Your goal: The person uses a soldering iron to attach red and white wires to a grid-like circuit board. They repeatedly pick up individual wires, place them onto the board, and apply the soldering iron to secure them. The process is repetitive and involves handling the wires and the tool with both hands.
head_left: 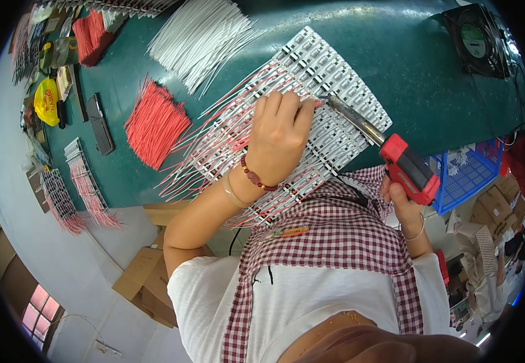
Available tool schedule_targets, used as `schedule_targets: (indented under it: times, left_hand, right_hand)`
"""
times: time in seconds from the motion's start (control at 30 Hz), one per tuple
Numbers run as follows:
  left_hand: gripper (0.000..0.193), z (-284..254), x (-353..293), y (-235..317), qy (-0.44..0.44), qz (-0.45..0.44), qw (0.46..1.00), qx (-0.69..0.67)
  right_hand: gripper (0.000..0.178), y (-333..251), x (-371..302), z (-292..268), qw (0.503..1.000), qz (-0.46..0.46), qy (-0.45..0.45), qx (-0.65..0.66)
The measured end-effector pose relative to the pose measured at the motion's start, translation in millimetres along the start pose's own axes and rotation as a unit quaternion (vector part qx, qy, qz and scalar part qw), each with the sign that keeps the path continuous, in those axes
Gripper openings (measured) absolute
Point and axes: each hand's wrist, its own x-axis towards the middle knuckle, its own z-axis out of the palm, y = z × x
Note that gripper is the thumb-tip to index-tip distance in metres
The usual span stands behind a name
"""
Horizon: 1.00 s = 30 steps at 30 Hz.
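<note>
My left hand (pixel 279 136) is over a panel of small grey metal parts (pixel 350 100) set in rows on the green table. Its fingers are pinched on a thin red wire (pixel 318 103), whose end sits near the iron's tip. My right hand (pixel 402 206) grips the red and black handle of a soldering iron (pixel 408 168). The iron's metal barrel slants up and left across the panel, its tip close to my left fingertips. Red and white wires (pixel 205 142) stick out from the rows on the panel's left side. Whether the tip touches the wire cannot be made out.
Bundles of red wires (pixel 155 124) and white wires (pixel 205 39) lie left of and beyond the panel. A phone (pixel 99 124), a yellow bag (pixel 46 101) and two smaller wired strips (pixel 84 181) are farther left. A black fan (pixel 476 39) and a blue basket (pixel 465 178) are right.
</note>
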Motion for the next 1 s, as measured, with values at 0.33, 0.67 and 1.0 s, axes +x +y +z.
schedule_targets:
  times: [0.33, 0.67, 1.0]
  left_hand:
    - [0.019, 1, 0, 2, -0.011, -0.004, 1.000, 0.004]
    - [0.020, -3, 2, 3, -0.005, 0.002, 1.000, 0.004]
    - [0.024, 2, -6, 12, -0.004, 0.005, 1.000, -0.002]
  right_hand:
    - [0.027, 4, -4, 3, 0.999, -0.031, 0.019, -0.025]
    - [0.024, -9, -1, 4, 0.999, -0.033, 0.000, 0.028]
    - [0.024, 14, -12, -4, 0.999, -0.005, 0.019, -0.041]
